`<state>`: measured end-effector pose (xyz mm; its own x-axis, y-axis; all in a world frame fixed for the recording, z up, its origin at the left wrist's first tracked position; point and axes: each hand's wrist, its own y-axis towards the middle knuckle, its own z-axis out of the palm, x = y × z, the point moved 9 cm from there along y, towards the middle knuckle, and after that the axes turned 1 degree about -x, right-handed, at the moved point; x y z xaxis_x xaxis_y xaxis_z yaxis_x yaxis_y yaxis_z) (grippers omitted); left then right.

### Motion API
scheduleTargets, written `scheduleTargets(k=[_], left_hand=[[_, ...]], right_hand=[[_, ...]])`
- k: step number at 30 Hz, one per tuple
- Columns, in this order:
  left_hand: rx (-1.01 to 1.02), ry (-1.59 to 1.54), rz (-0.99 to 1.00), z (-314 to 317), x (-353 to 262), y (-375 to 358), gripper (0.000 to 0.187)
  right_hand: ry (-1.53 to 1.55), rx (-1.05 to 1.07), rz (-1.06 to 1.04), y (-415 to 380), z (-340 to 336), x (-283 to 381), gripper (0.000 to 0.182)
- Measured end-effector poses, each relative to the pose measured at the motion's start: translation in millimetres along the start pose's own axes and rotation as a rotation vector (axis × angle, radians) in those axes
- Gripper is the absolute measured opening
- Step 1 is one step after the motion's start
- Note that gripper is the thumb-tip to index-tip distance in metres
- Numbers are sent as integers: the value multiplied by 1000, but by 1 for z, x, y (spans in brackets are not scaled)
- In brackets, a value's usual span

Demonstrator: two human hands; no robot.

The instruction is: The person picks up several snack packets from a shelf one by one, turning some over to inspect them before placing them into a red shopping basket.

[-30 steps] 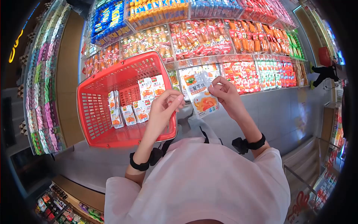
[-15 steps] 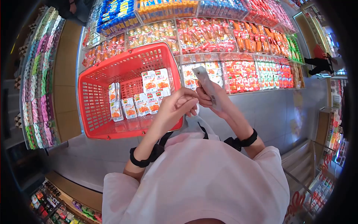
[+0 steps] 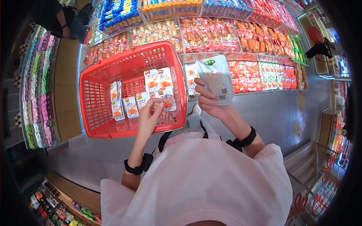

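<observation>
My right hand [image 3: 210, 101] grips a silvery white snack packet [image 3: 217, 80] by its left and lower edge, the back with its barcode turned up, in front of the shelf bins. Over the front right part of a red plastic basket [image 3: 98, 128] is my left hand [image 3: 151, 113], its fingers curled; whether they hold anything is too small to tell. Inside the basket, several white packets with orange food pictures stand in a row [image 3: 131, 107], with more behind [image 3: 152, 80] and at the left [image 3: 114, 91].
Clear-walled bins of sausages [image 3: 209, 34] and red packets [image 3: 245, 75] lie beyond the basket. A rack of colourful packs [image 3: 41, 86] stands at the left. A person's arm [image 3: 62, 20] shows at the upper left, another person [image 3: 320, 51] at the right.
My left hand has moved left, away from my right hand and over the basket. The packet in my right hand has turned from edge-on to flat. The person at upper left has come further into view.
</observation>
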<state>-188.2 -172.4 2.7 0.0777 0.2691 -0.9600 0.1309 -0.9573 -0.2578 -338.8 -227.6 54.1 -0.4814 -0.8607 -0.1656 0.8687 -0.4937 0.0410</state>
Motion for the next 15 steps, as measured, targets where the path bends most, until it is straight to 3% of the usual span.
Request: scheduleTargets(k=[15], left_hand=[[12, -1, -16, -2, 2, 3, 14]], right_hand=[[12, -38, 21, 6, -3, -8, 24]])
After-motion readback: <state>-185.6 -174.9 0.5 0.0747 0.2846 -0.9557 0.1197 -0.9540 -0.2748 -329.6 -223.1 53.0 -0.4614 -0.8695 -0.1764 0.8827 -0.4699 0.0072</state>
